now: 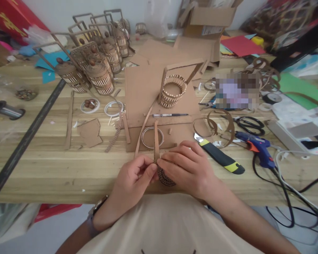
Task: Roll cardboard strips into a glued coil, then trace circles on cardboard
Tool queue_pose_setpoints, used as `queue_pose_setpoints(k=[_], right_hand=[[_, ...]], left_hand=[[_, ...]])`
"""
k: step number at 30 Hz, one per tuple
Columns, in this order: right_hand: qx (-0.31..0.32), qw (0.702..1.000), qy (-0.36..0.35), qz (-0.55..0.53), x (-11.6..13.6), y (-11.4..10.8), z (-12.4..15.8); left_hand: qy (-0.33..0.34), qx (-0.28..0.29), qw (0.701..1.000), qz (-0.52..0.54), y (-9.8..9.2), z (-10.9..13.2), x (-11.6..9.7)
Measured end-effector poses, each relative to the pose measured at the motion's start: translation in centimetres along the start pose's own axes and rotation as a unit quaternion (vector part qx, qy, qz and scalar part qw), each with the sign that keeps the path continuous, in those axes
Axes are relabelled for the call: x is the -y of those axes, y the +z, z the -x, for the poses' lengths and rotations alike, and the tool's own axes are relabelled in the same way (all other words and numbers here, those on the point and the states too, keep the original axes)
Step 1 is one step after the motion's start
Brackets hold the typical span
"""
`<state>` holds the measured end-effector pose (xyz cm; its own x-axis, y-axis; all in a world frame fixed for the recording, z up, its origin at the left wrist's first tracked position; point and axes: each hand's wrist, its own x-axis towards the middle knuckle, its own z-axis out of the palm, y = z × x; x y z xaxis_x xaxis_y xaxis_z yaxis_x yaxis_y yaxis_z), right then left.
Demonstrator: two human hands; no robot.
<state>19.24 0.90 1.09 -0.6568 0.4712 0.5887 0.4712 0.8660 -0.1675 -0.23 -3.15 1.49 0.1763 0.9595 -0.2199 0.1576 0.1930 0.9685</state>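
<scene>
My left hand (134, 180) and my right hand (187, 167) meet near the table's front edge, both pinched on a rolled coil of corrugated cardboard (164, 177). A loose cardboard strip (156, 139) runs from the coil away from me, over a sheet of cardboard (141, 88). On that sheet stands a half-built cardboard basket with a square handle (172, 90), and a pen (169, 115) lies in front of it. A metal ring (152, 137) rests just beyond my fingers.
Several finished cardboard baskets (95, 67) stand at the back left. A yellow-black utility knife (218, 155), a blue glue gun (255, 146) with cables, and scissors (250, 123) lie to the right. A long black ruler (26, 135) crosses the left. Boxes and coloured paper fill the back.
</scene>
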Motion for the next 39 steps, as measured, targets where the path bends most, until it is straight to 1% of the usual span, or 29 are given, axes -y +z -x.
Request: queue_pose_setpoints(k=[2,4,7,9,10,12,13,14,16,19,21,24,26,31,35,37,39], right_hand=[[0.012,1.0,-0.02,0.02,0.0,-0.4,-0.3],[0.015,0.999,-0.03,0.017,0.1,-0.6,-0.6],[-0.013,0.999,-0.004,-0.036,0.1,-0.2,-0.7],[-0.041,0.992,0.054,-0.107,0.1,0.3,-0.8],[-0.053,0.982,0.098,-0.15,0.2,0.6,-0.8],[-0.064,0.953,0.187,-0.229,0.4,1.0,-0.7],[-0.065,0.941,0.218,-0.251,0.6,1.0,-0.7],[-0.063,0.936,0.233,-0.257,0.7,1.1,-0.6],[-0.062,0.946,0.216,-0.235,0.8,0.9,-0.4],[-0.064,0.969,0.157,-0.181,0.9,0.5,-0.2],[-0.062,0.971,0.142,-0.18,0.8,0.3,-0.1],[-0.06,0.966,0.147,-0.206,0.7,0.3,-0.1],[-0.066,0.963,0.149,-0.215,0.8,0.4,-0.2],[-0.086,0.957,0.162,-0.223,1.2,0.6,-0.2],[-0.094,0.958,0.176,-0.206,1.6,0.8,-0.2],[-0.102,0.96,0.175,-0.191,1.7,1.0,-0.2],[-0.108,0.962,0.174,-0.181,1.7,1.1,-0.1]], left_hand=[[0.018,0.001,0.999,-0.035,-0.1,0.0,0.1],[0.029,0.005,0.997,-0.065,-0.1,0.0,0.2],[0.044,0.017,0.995,-0.09,-0.1,0.0,0.4],[0.062,0.029,0.993,-0.099,-0.2,-0.1,0.3],[0.072,0.032,0.991,-0.105,-0.2,-0.1,0.2],[0.088,0.03,0.988,-0.124,-0.2,0.0,0.0],[0.096,0.024,0.985,-0.139,-0.2,0.0,-0.1],[0.105,0.014,0.982,-0.156,-0.1,0.0,-0.2],[0.126,-0.009,0.972,-0.198,-0.1,0.0,-0.3],[0.168,-0.033,0.951,-0.256,0.1,0.0,-0.3],[0.206,-0.036,0.936,-0.284,0.1,0.0,-0.1],[0.265,-0.029,0.914,-0.305,0.1,-0.3,0.0],[0.286,-0.022,0.906,-0.312,0.0,-0.4,0.1],[0.318,-0.011,0.887,-0.334,0.0,-0.4,0.1],[0.338,-0.012,0.868,-0.364,0.1,-0.4,0.0],[0.34,-0.01,0.865,-0.368,0.1,-0.4,-0.1],[0.339,-0.006,0.87,-0.357,0.1,-0.3,-0.1]])
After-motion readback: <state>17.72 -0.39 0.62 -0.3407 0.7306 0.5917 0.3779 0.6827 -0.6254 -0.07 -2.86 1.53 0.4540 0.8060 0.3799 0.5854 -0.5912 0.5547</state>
